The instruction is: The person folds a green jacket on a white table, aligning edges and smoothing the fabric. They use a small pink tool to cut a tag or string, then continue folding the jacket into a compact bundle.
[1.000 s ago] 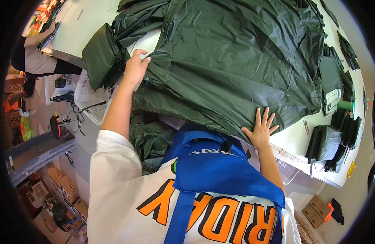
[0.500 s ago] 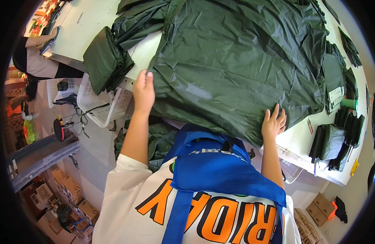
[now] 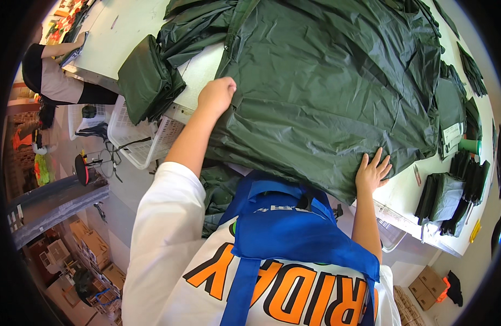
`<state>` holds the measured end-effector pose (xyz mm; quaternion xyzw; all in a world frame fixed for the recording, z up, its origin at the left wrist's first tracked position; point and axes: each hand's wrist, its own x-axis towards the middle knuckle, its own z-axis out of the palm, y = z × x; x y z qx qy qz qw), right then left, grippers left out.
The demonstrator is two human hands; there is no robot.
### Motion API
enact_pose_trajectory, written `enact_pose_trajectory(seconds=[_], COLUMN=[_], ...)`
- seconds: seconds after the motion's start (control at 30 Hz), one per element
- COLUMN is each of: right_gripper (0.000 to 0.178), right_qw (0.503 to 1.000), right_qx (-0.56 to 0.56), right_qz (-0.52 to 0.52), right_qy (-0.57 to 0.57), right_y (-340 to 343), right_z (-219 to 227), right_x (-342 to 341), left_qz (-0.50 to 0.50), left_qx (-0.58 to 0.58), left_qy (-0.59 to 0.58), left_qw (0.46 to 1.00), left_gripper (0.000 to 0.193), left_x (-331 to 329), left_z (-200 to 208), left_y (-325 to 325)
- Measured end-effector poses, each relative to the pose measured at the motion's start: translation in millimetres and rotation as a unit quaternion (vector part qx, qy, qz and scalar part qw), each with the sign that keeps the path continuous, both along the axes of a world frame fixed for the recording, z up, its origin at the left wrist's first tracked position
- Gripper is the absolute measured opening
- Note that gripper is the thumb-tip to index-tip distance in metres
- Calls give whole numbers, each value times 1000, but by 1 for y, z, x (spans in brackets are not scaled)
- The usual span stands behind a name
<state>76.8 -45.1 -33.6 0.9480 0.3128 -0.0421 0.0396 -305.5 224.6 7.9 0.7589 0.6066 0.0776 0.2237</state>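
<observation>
Over the near edge of the tabletop [image 3: 136, 24], a dark green sheet [image 3: 326, 92], left hand [image 3: 217, 98] curled at its left side, whether pinching cannot be told, right hand [image 3: 373, 173] spread on its near right corner.

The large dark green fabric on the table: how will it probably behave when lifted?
The dark green fabric is probably floppy, since wrinkles run all over it. Fine creases suggest thin material, perhaps light for its size. Its sheen suggests it may slip.

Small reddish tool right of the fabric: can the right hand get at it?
Probably yes: the right hand rests open on green fabric, with only bare tabletop between fabric and reddish tool.
</observation>
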Motion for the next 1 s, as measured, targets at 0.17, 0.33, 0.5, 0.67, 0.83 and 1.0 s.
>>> enact_pose_trajectory(seconds=[0.17,0.33,0.5,0.67,0.83,1.0], right_gripper=[61,61,61,66,57,47], right_qw=[1000,1000,1000,990,927,911], right_qx=[-14,-9,-13,97,79,117], right_qz=[-6,-7,-5,85,356,387], right_qy=[-5,-9,-8,54,87,80], right_y=[-2,-4,-2,-38,-120,-89], right_z=[2,0,2,5,26,36], right_x=[1,2,5,22,41,32], left_qz=[117,-207,-58,-238,-334,-262], left_qx=[47,87,-27,197,88,172], left_qy=[-76,-117,180,-66,14,109], left_qw=[989,967,982,949,938,943], left_gripper=[18,43,65,59,81,64], left_x=[-48,18,-17,-53,-91,-94], left_z=[-23,-10,-25,38,21,-20], left_y=[22,33,80,-12,-120,-121])
